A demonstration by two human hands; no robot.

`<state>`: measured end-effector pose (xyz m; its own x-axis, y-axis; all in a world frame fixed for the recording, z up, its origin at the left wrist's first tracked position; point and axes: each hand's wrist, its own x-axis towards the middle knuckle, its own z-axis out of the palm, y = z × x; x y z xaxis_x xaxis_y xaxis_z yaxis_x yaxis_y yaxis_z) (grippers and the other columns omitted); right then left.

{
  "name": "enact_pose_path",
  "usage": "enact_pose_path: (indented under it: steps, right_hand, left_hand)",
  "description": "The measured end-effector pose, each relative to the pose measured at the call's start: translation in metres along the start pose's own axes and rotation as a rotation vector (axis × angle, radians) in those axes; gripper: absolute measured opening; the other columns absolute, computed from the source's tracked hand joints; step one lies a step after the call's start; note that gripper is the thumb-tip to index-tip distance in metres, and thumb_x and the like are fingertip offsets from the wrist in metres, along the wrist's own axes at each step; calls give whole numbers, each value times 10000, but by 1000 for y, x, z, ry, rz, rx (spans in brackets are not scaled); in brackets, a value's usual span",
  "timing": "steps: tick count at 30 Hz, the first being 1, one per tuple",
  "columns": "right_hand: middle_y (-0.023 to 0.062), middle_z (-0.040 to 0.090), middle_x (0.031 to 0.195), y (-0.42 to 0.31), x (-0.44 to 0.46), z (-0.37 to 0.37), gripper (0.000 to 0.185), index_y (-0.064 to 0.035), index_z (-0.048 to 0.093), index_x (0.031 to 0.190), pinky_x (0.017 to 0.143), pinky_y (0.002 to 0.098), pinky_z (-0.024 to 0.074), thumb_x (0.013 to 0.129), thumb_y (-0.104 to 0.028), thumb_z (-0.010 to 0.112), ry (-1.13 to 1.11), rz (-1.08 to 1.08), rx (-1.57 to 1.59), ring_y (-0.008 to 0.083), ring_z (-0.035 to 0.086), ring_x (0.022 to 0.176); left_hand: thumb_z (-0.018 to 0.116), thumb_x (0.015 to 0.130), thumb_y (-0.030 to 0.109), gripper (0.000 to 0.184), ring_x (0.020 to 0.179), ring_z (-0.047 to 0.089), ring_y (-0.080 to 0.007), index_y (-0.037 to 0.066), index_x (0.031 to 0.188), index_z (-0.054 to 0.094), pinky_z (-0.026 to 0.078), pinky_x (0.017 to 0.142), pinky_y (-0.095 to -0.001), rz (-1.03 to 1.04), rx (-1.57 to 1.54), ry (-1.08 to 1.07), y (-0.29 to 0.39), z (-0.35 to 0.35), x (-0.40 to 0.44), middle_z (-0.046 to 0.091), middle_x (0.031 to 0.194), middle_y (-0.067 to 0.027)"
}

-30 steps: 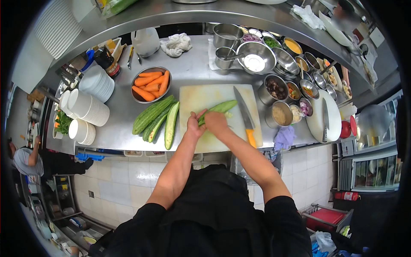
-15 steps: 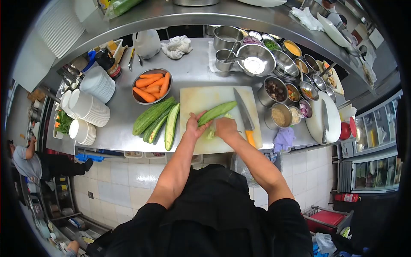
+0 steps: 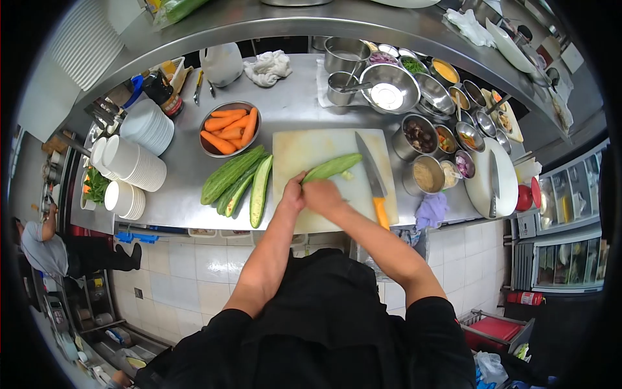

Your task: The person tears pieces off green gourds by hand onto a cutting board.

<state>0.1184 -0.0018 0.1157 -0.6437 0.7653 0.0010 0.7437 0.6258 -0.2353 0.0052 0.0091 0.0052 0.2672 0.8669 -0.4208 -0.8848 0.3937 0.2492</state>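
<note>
The gourd [image 3: 335, 166] slants over the board [image 3: 288, 146], held at its near end — the left hand [image 3: 293, 192] is closed around it; the right hand [image 3: 324, 196] is bunched against the left, its exact grip hidden. Left of the board, a bowl [image 3: 254, 137] holds carrots [image 3: 224, 121]. Right of the board, the tabletop [image 3: 295, 107] carries a pot [image 3: 403, 149] of dark chunks [image 3: 418, 131] and a tin [image 3: 410, 185] of beige contents [image 3: 427, 177] — both just beside the board.

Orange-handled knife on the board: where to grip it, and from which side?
By the orange handle, coming from the near edge, probably with the right hand. The knife lies on the right part of the cutting board, handle toward the person, blade pointing away, so that approach should stay clear of the blade.
</note>
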Motion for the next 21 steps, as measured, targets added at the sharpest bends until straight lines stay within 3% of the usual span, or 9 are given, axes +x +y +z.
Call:
enact_pose_path:
  steps: [3, 9, 12, 15, 19, 21]
  right_hand:
    - [151, 632, 665, 23, 9, -13, 110, -48, 644, 671, 547, 398, 503, 645, -151, 620, 50, 142, -30, 288, 637, 615]
    - [155, 633, 692, -9, 1, 30, 104, -32, 650, 722, 568, 386, 510, 676, -83, 571, 57, -124, -72, 304, 640, 644]
    - [170, 629, 711, 8, -15, -13, 111, -14, 636, 725, 593, 407, 508, 690, -74, 550, -101, -74, 71, 322, 634, 657]
    - [215, 615, 742, 26, -35, -17, 112, -4, 614, 743, 606, 439, 499, 686, -70, 543, -304, -120, -23, 349, 622, 681]
    - [198, 618, 731, 48, -42, -18, 125, -6, 611, 769, 629, 433, 500, 709, -73, 525, -1, 220, 21, 346, 623, 679]
    - [204, 610, 710, 60, -35, -14, 120, -8, 595, 775, 607, 435, 499, 720, -76, 513, 144, 242, 55, 351, 617, 658]
  left_hand:
    - [344, 945, 273, 445, 1050, 535, -338, -77, 1209, 419, 432, 923, -419, 65, -26, 92, -8, 7, 2, 524, 1159, -241]
    - [330, 951, 233, 394, 1066, 530, -317, -63, 1188, 438, 442, 924, -403, -49, 42, 5, -1, 20, -12, 537, 1129, -225]
    - [316, 955, 231, 390, 1063, 521, -329, -69, 1170, 440, 450, 918, -414, 26, -48, 29, -5, 19, -12, 532, 1126, -220]
    - [314, 960, 258, 441, 1085, 501, -367, -114, 1178, 405, 445, 937, -432, 144, -146, 70, 2, 31, -13, 499, 1165, -252]
    - [321, 961, 267, 435, 1075, 503, -364, -109, 1160, 413, 444, 943, -451, 159, -112, 30, 11, 36, -13, 491, 1168, -250]
    - [336, 959, 255, 411, 1071, 507, -354, -93, 1160, 423, 442, 947, -449, 166, -82, 35, 7, 36, -10, 498, 1162, -242]
